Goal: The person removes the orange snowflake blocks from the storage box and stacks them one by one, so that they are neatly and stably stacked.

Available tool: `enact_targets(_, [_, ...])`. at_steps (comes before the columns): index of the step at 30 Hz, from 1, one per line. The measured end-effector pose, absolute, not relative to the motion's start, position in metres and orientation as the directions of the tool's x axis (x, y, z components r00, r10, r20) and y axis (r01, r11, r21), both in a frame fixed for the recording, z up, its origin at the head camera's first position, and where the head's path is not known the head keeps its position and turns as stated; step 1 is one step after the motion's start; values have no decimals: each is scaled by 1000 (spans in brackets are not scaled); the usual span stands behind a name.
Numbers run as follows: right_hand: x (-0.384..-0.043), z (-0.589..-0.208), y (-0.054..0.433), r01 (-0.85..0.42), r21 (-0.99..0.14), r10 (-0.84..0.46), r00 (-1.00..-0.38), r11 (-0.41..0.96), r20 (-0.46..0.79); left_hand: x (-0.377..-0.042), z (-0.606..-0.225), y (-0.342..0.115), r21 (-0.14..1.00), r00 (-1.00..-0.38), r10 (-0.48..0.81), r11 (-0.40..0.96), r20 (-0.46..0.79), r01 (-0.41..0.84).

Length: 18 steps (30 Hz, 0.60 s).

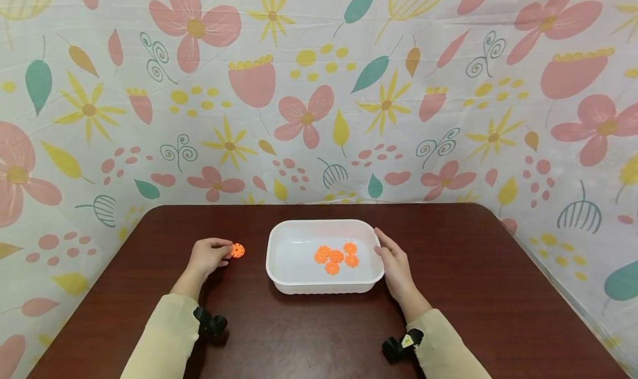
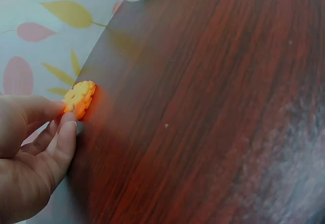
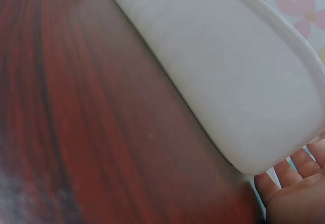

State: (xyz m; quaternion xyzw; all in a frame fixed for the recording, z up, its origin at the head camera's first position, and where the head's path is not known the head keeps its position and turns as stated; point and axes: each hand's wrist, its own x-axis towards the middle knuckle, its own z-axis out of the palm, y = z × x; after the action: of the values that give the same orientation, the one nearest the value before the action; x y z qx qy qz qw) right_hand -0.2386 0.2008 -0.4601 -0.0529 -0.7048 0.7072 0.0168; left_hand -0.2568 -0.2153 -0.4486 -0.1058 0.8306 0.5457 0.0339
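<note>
Between thumb and fingertips, my left hand (image 1: 208,257) pinches an orange notched plastic disc (image 1: 238,250) left of the white tray. Seen in the left wrist view, the disc (image 2: 80,98) looks thick, and I cannot tell whether it is several stacked together. At the tray's right end, my right hand (image 1: 397,265) holds the rim, thumb over the edge and fingers along the outside. The white rectangular tray (image 1: 294,257) stands upright on the table. Several orange notched discs (image 1: 332,268) lie flat in its right half, some overlapping. In the right wrist view, fingers (image 3: 287,173) touch the tray's outer wall (image 3: 218,66).
A dark brown wooden table (image 1: 309,334) with rounded far corners lies under the tray. Behind it hangs a white cloth (image 1: 319,52) printed with flowers and leaves. Each wrist carries a small black camera, one on the left (image 1: 211,322) and one on the right (image 1: 396,347).
</note>
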Motion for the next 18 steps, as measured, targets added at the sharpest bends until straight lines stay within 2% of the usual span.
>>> enact_targets(18, [-238,-459,201,50,-999,90,-995,-7,-50,-256,-446,-208,856,-979,-167,482,-119,-186])
